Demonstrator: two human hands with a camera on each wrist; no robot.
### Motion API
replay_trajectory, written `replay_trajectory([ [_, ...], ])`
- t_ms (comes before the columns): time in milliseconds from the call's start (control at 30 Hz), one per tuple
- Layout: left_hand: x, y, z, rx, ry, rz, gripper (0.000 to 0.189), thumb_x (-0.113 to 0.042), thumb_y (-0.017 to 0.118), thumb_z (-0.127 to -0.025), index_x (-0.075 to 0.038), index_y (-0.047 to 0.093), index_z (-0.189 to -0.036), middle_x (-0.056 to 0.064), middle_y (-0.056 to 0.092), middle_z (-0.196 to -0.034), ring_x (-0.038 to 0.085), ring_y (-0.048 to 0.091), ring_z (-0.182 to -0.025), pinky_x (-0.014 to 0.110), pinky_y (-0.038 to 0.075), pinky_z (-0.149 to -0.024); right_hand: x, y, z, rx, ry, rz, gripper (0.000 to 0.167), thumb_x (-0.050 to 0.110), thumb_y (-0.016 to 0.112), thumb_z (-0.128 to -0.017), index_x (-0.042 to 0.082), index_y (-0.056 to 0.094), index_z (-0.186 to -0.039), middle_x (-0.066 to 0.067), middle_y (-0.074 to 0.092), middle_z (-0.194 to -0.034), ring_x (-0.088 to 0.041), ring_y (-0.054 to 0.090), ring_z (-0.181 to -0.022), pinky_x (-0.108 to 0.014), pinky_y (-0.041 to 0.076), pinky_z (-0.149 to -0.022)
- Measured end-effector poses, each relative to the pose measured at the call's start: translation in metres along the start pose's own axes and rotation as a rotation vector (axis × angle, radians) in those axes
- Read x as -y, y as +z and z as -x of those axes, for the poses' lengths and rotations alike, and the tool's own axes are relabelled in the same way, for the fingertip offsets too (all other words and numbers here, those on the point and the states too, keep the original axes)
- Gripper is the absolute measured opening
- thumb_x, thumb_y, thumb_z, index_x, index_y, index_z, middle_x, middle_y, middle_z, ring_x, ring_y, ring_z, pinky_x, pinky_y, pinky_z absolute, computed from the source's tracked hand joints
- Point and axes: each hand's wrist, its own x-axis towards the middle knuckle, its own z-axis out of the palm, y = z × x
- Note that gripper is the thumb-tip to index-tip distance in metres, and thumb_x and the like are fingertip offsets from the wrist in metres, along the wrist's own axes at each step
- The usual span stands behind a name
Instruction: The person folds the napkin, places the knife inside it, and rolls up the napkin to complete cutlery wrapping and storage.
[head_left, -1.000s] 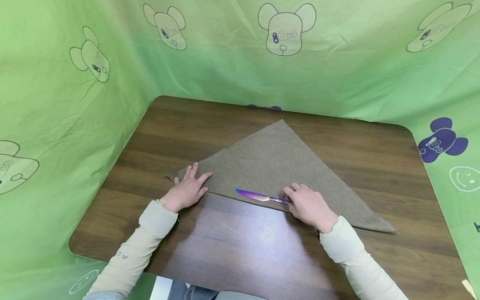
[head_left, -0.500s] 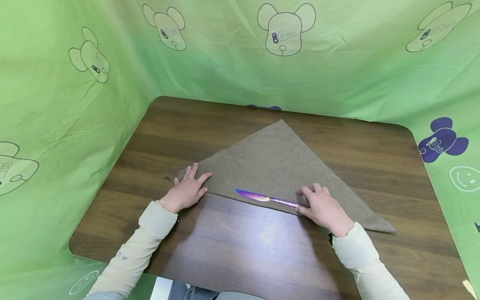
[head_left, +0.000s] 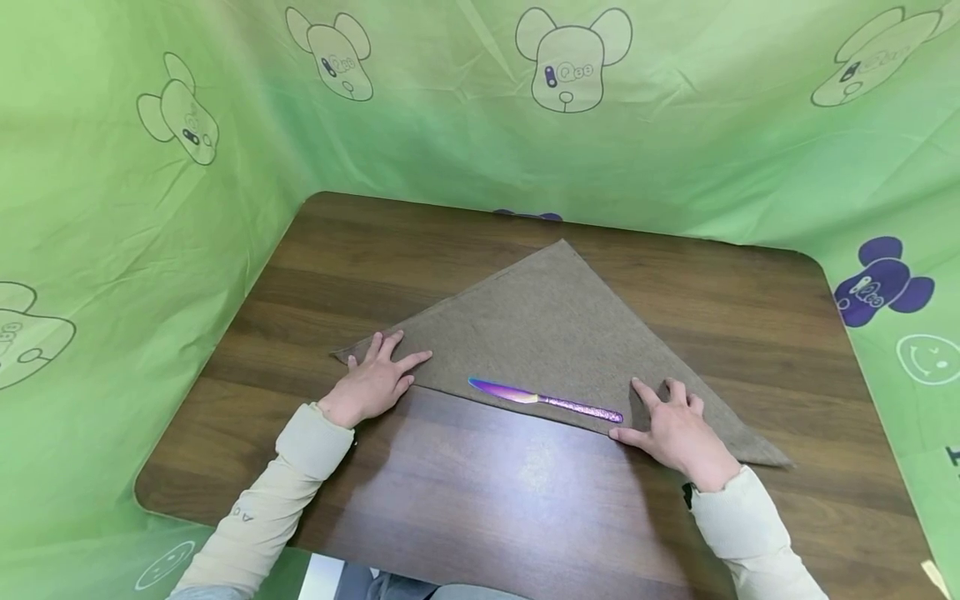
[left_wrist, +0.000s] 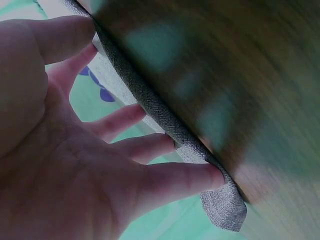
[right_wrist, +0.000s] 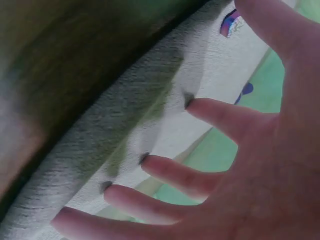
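my left hand (head_left: 371, 386) is wide, fingers fanned over the left end of the grey-brown cloth (head_left: 540, 325), its thumb at the near edge. my right hand (head_left: 678, 429) is wide as well, fingertips on the cloth toward its right end, thumb reaching to that same edge. neither is gripping anything.

the cloth lies as a triangle on the surface (head_left: 450, 483), its long side running between my hands and its peak pointing away beyond them. the knife (head_left: 543, 400) lies on it between my hands, close along the near edge: blade tip toward my left, handle end just beside my right thumb and forefinger, seemingly not touching either.

to do this well, i would judge, the pressure should be light and even on both sides, through the fingertips, so the cloth stays flat without being dragged. any smoothing is best drawn outward, away from the knife; pushing inward could ruck the cloth and turn the blade. the right thumb needs most care, since a small slip there might nudge the handle off its line. the near edge looks rounded past my left thumb; whether that is a fold, i cannot tell.
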Motion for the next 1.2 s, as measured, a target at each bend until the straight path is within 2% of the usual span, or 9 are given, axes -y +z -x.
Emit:
replay_trajectory([
  [100, 0.001, 0.0, -0.001, 0.011, -0.001, -0.001, 0.046, -0.024, 0.048, -0.101, -0.033, 0.042, -0.146, 0.019, 0.018, -0.158, 0.052, 0.012, -0.144, 0.079, 0.028, -0.094, -0.002, 0.001, -0.001, 0.01, 0.005, 0.004, 0.093, 0.055, 0.07, -0.08, -0.002, 0.035, -0.145, -0.047, 0.024, -0.135, -0.069, 0.032, -0.109, -0.071, 0.038, -0.085],
  [467, 0.002, -0.005, -0.004, 0.024, 0.002, 0.015, 0.046, -0.024, 0.049, -0.101, -0.032, 0.043, -0.146, 0.018, 0.018, -0.158, 0.052, 0.013, -0.144, 0.08, 0.029, -0.093, -0.004, -0.003, -0.008, 0.037, 0.006, 0.018, 0.099, 0.058, 0.072, -0.075, 0.0, 0.034, -0.146, -0.049, 0.017, -0.14, -0.073, 0.03, -0.11, -0.073, 0.037, -0.087],
  [733, 0.01, -0.01, -0.01, 0.025, 0.016, 0.027, 0.048, -0.025, 0.048, -0.101, -0.028, 0.04, -0.148, 0.021, 0.018, -0.158, 0.053, 0.012, -0.143, 0.081, 0.028, -0.091, -0.001, -0.008, -0.022, 0.079, 0.015, -0.002, 0.101, 0.057, 0.072, -0.076, 0.001, 0.03, -0.148, -0.05, 0.013, -0.142, -0.075, 0.026, -0.114, -0.074, 0.032, -0.092],
  [933, 0.016, -0.013, -0.017, 0.045, 0.013, 0.039, 0.048, -0.026, 0.047, -0.102, -0.027, 0.037, -0.149, 0.022, 0.015, -0.158, 0.053, 0.008, -0.144, 0.082, 0.025, -0.092, 0.002, -0.012, -0.038, 0.094, 0.005, 0.0, 0.101, 0.055, 0.073, -0.076, 0.0, 0.028, -0.149, -0.051, 0.012, -0.143, -0.077, 0.021, -0.119, -0.074, 0.024, -0.101],
  [1200, 0.022, -0.018, -0.025, 0.048, 0.015, 0.049, 0.049, -0.025, 0.046, -0.102, -0.025, 0.036, -0.15, 0.023, 0.014, -0.158, 0.054, 0.006, -0.144, 0.083, 0.022, -0.093, 0.004, -0.019, -0.053, 0.137, 0.023, 0.004, 0.103, 0.056, 0.073, -0.077, 0.002, 0.024, -0.15, -0.049, 0.009, -0.144, -0.077, 0.021, -0.117, -0.074, 0.029, -0.096],
])
